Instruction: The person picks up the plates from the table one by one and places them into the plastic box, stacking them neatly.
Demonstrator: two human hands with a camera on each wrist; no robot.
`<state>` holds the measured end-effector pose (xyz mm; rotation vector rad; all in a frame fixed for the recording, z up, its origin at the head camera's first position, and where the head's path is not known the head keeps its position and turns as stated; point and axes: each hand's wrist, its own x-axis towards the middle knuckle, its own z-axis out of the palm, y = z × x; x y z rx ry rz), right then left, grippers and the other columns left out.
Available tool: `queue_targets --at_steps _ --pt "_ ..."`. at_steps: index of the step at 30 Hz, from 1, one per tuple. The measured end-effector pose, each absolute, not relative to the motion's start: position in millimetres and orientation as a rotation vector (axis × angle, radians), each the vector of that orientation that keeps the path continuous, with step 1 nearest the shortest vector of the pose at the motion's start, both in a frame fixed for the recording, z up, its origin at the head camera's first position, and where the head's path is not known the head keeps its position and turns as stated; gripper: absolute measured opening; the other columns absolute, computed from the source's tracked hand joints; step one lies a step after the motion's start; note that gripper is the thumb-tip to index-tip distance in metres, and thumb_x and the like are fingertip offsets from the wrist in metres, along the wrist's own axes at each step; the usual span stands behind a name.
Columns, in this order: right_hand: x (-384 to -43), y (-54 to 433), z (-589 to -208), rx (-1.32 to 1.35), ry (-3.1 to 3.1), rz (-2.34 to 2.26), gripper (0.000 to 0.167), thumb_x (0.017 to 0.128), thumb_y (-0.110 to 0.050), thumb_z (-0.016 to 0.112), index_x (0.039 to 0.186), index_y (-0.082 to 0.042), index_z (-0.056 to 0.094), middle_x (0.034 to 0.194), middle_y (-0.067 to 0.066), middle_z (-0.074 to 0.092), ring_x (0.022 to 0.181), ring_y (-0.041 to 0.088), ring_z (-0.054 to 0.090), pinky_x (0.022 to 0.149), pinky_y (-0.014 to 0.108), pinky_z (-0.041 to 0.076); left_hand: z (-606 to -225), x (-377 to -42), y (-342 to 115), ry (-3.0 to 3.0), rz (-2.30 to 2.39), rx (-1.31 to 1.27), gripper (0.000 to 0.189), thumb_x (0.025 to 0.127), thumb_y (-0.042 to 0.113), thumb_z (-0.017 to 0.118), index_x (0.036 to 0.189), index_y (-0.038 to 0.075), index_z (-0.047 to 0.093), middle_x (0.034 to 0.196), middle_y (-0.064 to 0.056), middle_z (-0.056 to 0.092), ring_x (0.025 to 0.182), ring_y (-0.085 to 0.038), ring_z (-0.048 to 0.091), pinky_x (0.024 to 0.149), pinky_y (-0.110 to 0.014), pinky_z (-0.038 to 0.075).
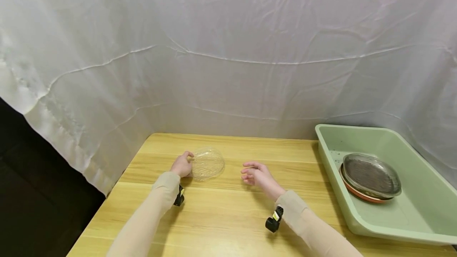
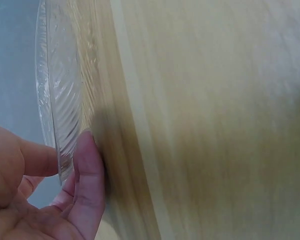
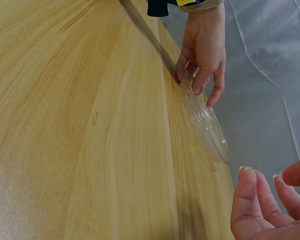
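Observation:
A clear, ribbed plate [image 1: 208, 164] is at the left of the wooden table, and its rim is between the thumb and fingers of my left hand [image 1: 182, 165]. The left wrist view shows the clear plate [image 2: 65, 95] edge-on, close over the wood, with the left fingers [image 2: 88, 175] pinching its near rim. To the right of it, my right hand [image 1: 258, 177] hovers over the table, fingers loosely bent and holding nothing. From the right wrist, the right fingertips [image 3: 245, 185] appear apart from the plate [image 3: 205, 120].
A green tub [image 1: 407, 225] stands on the right side of the table [image 1: 214, 221]. Inside it, a clear glass-like dish [image 1: 371, 173] is stacked on an orange-rimmed plate [image 1: 364, 196]. Pale curtains [image 1: 250, 82] hang behind the table and around its sides.

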<state>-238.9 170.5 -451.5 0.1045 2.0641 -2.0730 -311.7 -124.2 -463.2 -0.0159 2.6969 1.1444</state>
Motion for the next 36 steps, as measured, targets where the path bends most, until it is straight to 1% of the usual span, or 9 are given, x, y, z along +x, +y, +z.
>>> queue_targets --at_steps 5,11,13,15,17,19,22,29,36 --pt "-238.9 171.6 -453.3 0.101 2.064 -2.072 0.038 0.098 0.001 0.048 0.135 0.009 0.049 0.105 0.012 0.065 0.08 0.014 0.065 0.074 0.022 0.057 -465.1 -312.1 -123.3 2.701 1.167 -0.03 0.051 0.093 -0.007 0.043 0.142 0.007 0.044 0.124 -0.026 0.051 0.059 -0.014 0.054 0.054 -0.023 0.055" --pt "-239.6 171.8 -454.5 0.1 2.051 -2.086 0.039 0.097 0.002 0.048 0.135 0.01 0.048 0.102 0.009 0.065 0.078 0.013 0.065 0.072 0.02 0.056 -465.9 -312.6 -122.8 2.707 1.218 -0.021 0.06 0.089 -0.009 0.044 0.147 0.008 0.04 0.101 -0.017 0.052 0.056 -0.014 0.051 0.054 -0.026 0.055" --pt "-239.9 172.0 -454.9 0.104 2.052 -2.088 0.039 0.097 0.002 0.048 0.135 0.011 0.048 0.101 0.009 0.065 0.078 0.012 0.065 0.071 0.02 0.057 -465.5 -312.2 -121.9 2.685 1.272 -0.021 0.064 0.089 -0.011 0.043 0.15 0.008 0.038 0.096 -0.015 0.051 0.057 -0.015 0.053 0.055 -0.027 0.056" --pt "-239.9 172.7 -455.5 0.104 2.052 -2.087 0.039 0.097 0.002 0.048 0.136 0.011 0.047 0.101 0.01 0.065 0.077 0.012 0.065 0.071 0.02 0.056 -465.6 -311.8 -120.6 2.642 1.341 -0.023 0.068 0.089 -0.012 0.043 0.153 0.008 0.033 0.101 -0.018 0.053 0.061 -0.017 0.057 0.057 -0.029 0.058" --pt "-239.7 173.5 -455.9 0.109 2.046 -2.089 0.04 0.098 0.002 0.048 0.136 0.011 0.047 0.102 0.01 0.065 0.077 0.012 0.065 0.071 0.019 0.056 -466.2 -311.6 -118.9 2.605 1.4 -0.025 0.071 0.09 -0.013 0.042 0.156 0.009 0.029 0.117 -0.025 0.055 0.065 -0.018 0.06 0.06 -0.03 0.06" --pt "-239.4 174.4 -456.3 0.113 2.039 -2.093 0.04 0.098 0.002 0.048 0.137 0.011 0.046 0.103 0.01 0.065 0.077 0.012 0.065 0.071 0.019 0.056 -467.1 -311.7 -117.3 2.581 1.432 -0.015 0.073 0.09 -0.014 0.041 0.158 0.008 0.024 0.137 -0.033 0.048 0.067 -0.019 0.063 0.061 -0.031 0.062" --pt "-238.6 176.1 -456.6 0.123 2.026 -2.104 0.04 0.098 0.001 0.05 0.137 0.01 0.046 0.102 0.009 0.065 0.078 0.012 0.065 0.072 0.02 0.056 -467.8 -312.2 -114.3 2.57 1.448 0.0 0.073 0.091 -0.013 0.039 0.159 0.006 0.021 0.152 -0.036 0.037 0.067 -0.019 0.066 0.062 -0.031 0.063" --pt "-237.6 181.9 -456.4 0.144 1.997 -2.117 0.043 0.098 -0.001 0.052 0.139 0.009 0.044 0.102 0.008 0.065 0.079 0.011 0.066 0.073 0.019 0.057 -464.4 -309.1 -105.2 2.544 1.486 0.026 0.069 0.093 -0.011 0.037 0.159 0.001 0.018 0.154 -0.035 0.037 0.072 -0.025 0.071 0.067 -0.034 0.064" --pt "-236.0 188.3 -458.3 0.168 2.007 -2.121 0.043 0.097 0.0 0.052 0.139 0.009 0.044 0.105 0.011 0.066 0.082 0.013 0.067 0.075 0.02 0.058 -463.8 -306.4 -93.3 2.529 1.51 0.065 0.068 0.092 -0.011 0.035 0.158 -0.001 0.022 0.152 -0.034 0.04 0.067 -0.017 0.066 0.068 -0.034 0.063"
